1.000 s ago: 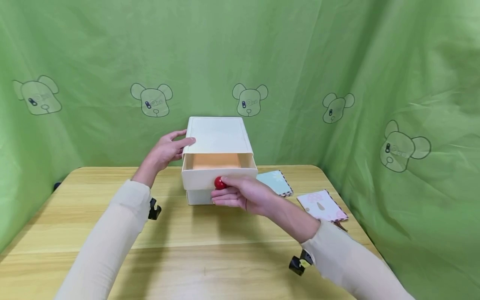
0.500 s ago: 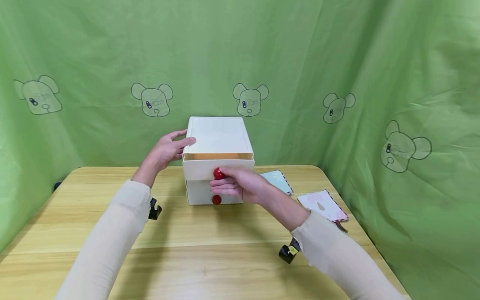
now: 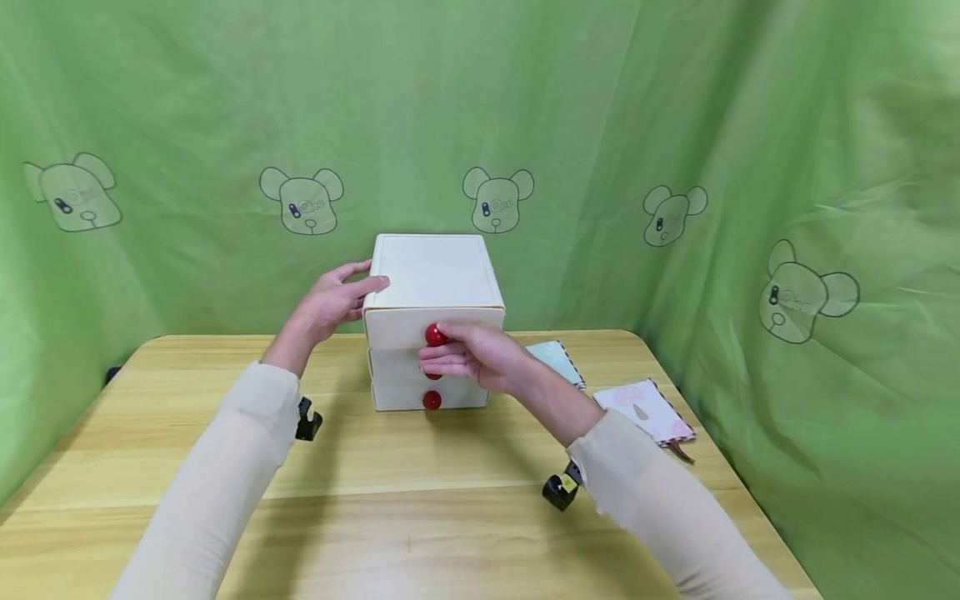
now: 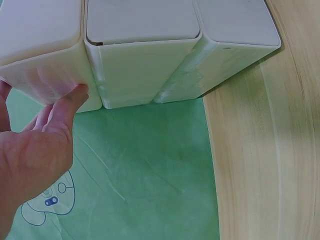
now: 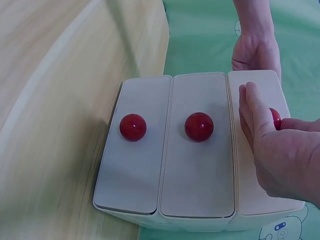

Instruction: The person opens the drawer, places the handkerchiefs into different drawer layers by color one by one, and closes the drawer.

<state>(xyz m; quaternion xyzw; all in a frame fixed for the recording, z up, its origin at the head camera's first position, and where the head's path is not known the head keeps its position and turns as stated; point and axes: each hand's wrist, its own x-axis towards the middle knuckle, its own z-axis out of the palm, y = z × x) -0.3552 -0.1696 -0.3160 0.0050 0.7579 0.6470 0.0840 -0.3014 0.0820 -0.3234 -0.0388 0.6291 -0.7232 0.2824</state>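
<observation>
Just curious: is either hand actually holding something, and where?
The right hand pinches the top drawer's round red knob; the left hand rests flat against the cream plastic drawer box's side.

Staged recording setup, not a home; green bear-print backdrop point(image 3: 675, 125) around wooden table point(image 3: 375, 500).

The drawer cabinet point(image 3: 433, 283) is seen to be of cream plastic, smooth and matt, with faint sheen along its edges; its round knobs point(image 5: 198, 126) are finished in glossy red. The table point(image 3: 375, 500) is surfaced in pale wood-grain laminate, smooth and slightly satin; the backdrop point(image 3: 675, 125) is made of thin green cloth, creased and printed; at three o'clock of the cabinet, patterned cards point(image 3: 645, 410) look like matt paper.
</observation>
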